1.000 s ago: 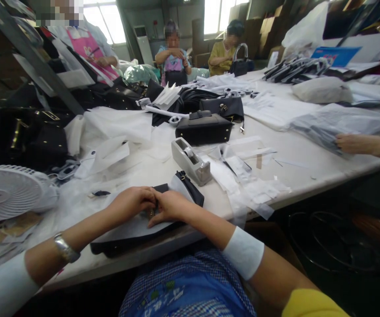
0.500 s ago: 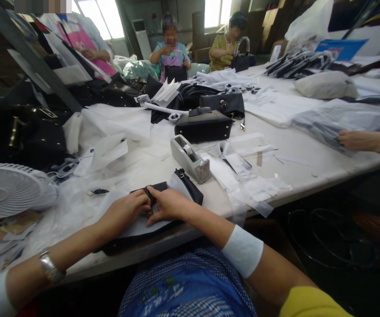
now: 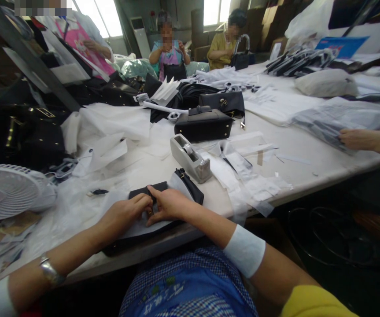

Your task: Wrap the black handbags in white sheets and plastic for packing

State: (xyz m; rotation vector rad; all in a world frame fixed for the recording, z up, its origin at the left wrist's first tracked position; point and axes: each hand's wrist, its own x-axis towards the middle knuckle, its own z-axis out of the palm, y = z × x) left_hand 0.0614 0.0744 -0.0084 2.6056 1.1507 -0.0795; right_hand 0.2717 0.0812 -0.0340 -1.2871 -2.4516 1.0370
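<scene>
A black handbag (image 3: pixel 194 192) lies on its side at the table's near edge, with thin white paper (image 3: pixel 180 185) over part of it. My left hand (image 3: pixel 130 215) is closed at the middle of the bag, fingertips pinched on its strap or flap. Opposite it, my right hand (image 3: pixel 167 205) grips the same spot with thumb and fingers bent. A small gold-coloured piece shows between the hands; whether it is a clasp or a ring I cannot tell. Just beyond the bag stands a grey tape dispenser (image 3: pixel 191 158).
Two more black handbags (image 3: pixel 203 125) sit past the dispenser. At left are a white fan (image 3: pixel 9 191) and a pile of black bags (image 3: pixel 21 132). Paper scraps (image 3: pixel 259 187) lie to the right. A co-worker's hand (image 3: pixel 358 138) touches plastic-wrapped goods (image 3: pixel 328 121). Several people work across the table.
My left hand has shifted very slightly to the right, towards my right hand. My right hand holds its place on the bag. Across the table, a co-worker's hands have risen a little.
</scene>
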